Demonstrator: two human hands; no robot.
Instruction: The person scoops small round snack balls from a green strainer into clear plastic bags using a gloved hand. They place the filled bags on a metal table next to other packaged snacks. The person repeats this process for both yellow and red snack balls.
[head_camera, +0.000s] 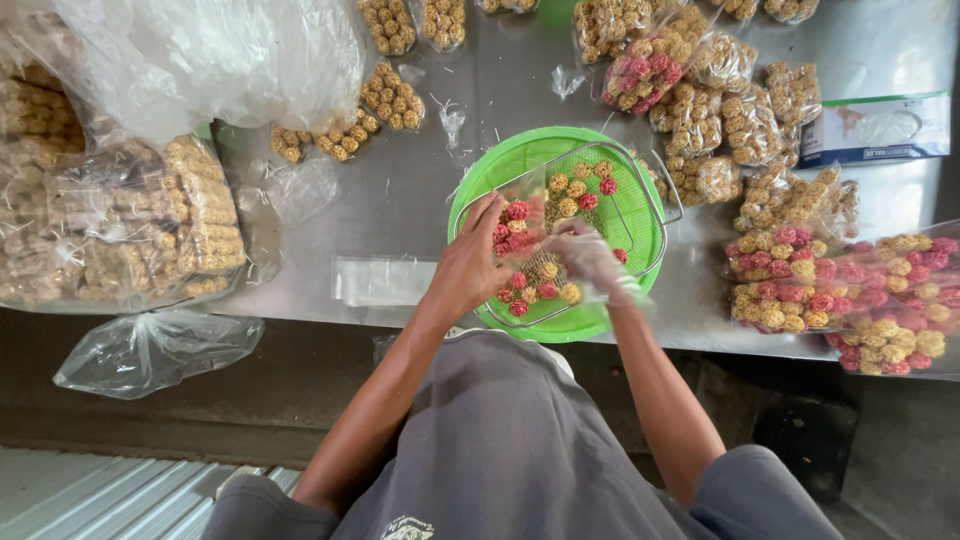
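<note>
Across the steel table (420, 200), which fills the upper view, big clear sacks of pale puffed bars (130, 230) sit at nine o'clock, and stacked packets of red and yellow puffed balls (850, 290) pile up at three o'clock. At centre lies a green round basket (500, 165) with a wire tray (650, 190) on it, loose balls (580, 185) scattered inside. Over its six o'clock edge, the left hand (468, 268) curls its fingers around the mouth of a thin clear bag (520, 255) partly filled with balls, holding it open. The right hand (590, 258), in a filmy plastic glove, is closed loosely; what it grips I cannot tell. Filling goes best with the bag mouth kept wide and low over the basket, so strays drop back in. Below the table edge, a dark floor and an empty bag (155, 350) lie at eight o'clock.
</note>
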